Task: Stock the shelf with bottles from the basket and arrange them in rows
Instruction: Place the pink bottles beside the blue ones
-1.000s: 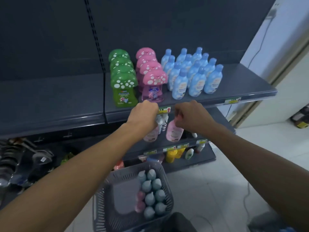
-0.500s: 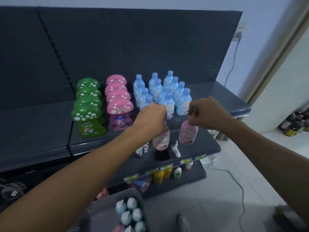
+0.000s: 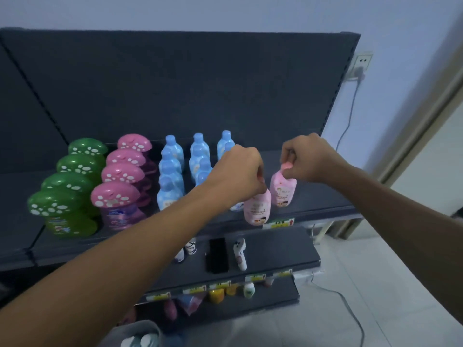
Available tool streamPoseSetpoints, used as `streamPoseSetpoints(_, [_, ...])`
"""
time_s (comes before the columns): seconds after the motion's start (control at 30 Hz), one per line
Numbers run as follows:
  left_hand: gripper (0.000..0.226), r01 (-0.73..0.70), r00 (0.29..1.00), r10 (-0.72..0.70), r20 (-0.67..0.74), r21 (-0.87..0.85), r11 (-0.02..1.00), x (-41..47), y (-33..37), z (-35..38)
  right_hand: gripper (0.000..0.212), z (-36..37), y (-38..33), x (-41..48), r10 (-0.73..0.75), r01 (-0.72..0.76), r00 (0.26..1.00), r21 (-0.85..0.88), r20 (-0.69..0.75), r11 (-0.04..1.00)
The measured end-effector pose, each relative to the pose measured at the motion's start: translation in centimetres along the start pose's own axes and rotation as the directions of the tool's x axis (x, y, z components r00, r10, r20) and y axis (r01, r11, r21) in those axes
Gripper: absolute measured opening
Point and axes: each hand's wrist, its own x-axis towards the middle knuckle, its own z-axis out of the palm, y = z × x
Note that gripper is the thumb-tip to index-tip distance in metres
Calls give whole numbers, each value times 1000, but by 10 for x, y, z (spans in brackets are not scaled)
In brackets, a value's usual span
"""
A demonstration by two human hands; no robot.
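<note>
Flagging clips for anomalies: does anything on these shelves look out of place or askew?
Yes: on the middle shelf, a flat black slab, maybe a phone, and a white handheld device lie loose, unlike the upright blue bottles above.

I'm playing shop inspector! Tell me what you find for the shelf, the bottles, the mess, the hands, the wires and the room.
Surface: dark top shelf, bottles standing in rows.
Job's things: left pink bottle and right pink bottle, upright beside the blue bottles; basket below holds more.
Clutter: green mushroom bottles, pink mushroom bottles; small items on lower shelf.
Hands: left hand and right hand each grip one pink bottle's top.
Cables: cable hangs from the wall socket.
Surroundings: pale wall, tiled floor.
</note>
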Motion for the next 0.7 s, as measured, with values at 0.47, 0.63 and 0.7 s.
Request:
streamPoseSetpoints(0.47, [13, 189, 981, -188, -42, 3, 982, 89, 8, 28, 13, 8, 52, 91, -97, 94, 995, 134, 13, 986])
streamPoseSetpoints(0.63, [15, 243, 969, -242, -44, 10, 970, 112, -2, 35, 14, 16, 58, 123, -103, 99, 994, 155, 22, 983])
streamPoseSetpoints(0.7, [15, 261, 965, -260, -39, 18, 965, 121, -5, 37, 14, 19, 61, 134, -99, 94, 995, 168, 23, 981])
